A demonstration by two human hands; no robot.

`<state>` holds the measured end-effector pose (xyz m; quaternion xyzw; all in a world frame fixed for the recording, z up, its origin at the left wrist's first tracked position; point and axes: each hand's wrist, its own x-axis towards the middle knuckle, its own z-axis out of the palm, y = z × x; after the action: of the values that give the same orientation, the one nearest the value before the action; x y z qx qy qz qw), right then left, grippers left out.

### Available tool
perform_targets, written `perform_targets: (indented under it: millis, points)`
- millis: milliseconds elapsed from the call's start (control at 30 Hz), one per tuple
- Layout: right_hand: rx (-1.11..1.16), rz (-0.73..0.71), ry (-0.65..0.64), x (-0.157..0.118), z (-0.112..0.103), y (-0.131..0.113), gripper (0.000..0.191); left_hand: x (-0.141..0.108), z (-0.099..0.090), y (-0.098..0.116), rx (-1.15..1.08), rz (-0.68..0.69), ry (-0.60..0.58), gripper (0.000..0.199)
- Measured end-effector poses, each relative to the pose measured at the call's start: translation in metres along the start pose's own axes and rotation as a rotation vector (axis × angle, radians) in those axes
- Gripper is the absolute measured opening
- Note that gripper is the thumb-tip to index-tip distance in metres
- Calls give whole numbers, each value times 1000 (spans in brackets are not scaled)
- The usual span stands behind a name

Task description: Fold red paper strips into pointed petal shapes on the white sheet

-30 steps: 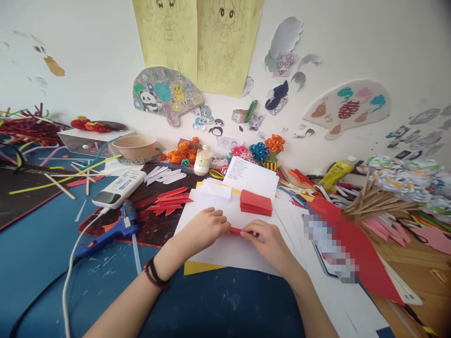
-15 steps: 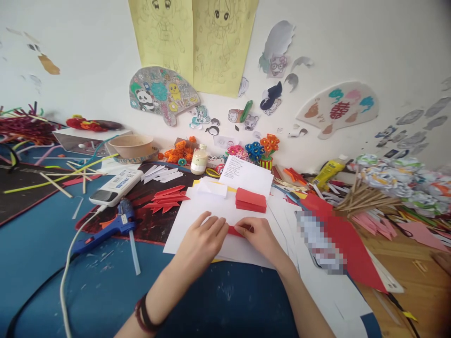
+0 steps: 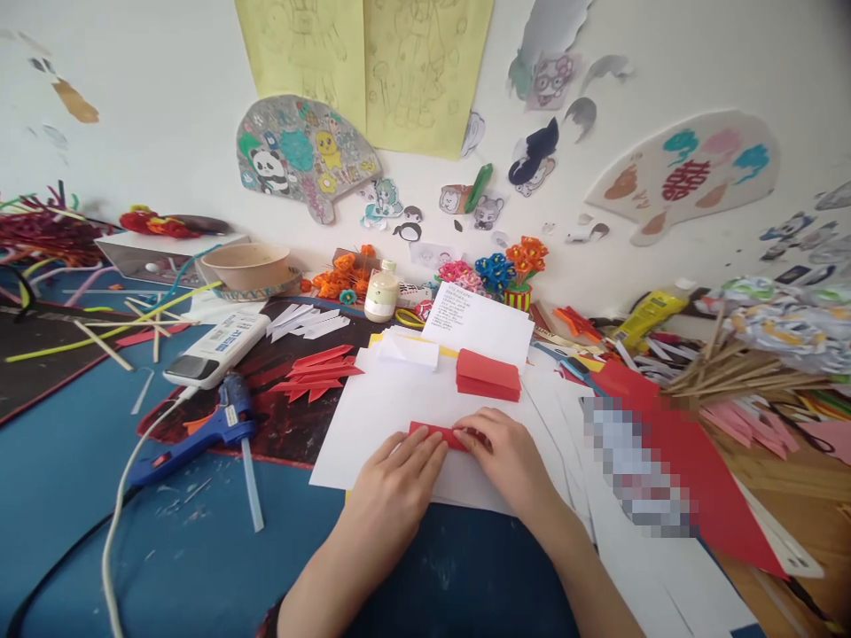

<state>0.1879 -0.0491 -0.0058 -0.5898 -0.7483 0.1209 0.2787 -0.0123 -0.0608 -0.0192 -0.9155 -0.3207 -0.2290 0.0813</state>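
Observation:
A narrow strip of folded red paper (image 3: 440,432) lies on white sheets (image 3: 392,403) in front of me. My left hand (image 3: 402,474) rests on it with fingers stretched out flat, their tips on the strip; its thumb is hidden. At the strip's right end, my right hand (image 3: 502,452) is closed, pinching the paper between thumb and bent fingers. Just beyond the hands sits a stack of red paper rectangles (image 3: 487,377). A folded white paper (image 3: 409,354) lies left of that stack, and pointed red folded pieces (image 3: 317,372) are farther left.
A blue glue gun (image 3: 219,425) and a white power strip (image 3: 216,350) with its cable lie left. Behind stand a bottle (image 3: 381,292), a bowl (image 3: 245,268) and a handwritten note (image 3: 479,323). A blurred flat object (image 3: 638,470) and large red paper (image 3: 705,478) are right.
My left fingers have gone from curled to stretched flat along the red strip, which now shows more. My right hand still pinches its right end. The view has shifted slightly.

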Motion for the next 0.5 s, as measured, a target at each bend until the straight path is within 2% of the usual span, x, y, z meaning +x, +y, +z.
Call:
perform_targets:
  millis: [133, 333, 500]
  points:
    - [-159, -91, 109, -9, 1, -11, 22, 1, 0, 0, 5, -21, -1, 41]
    - [-280, -175, 411, -43, 23, -28, 33, 1, 0, 0, 44, -15, 6, 42]
    - [-295, -192, 418, -57, 34, -33, 42, 1, 0, 1, 55, 0, 16, 42]
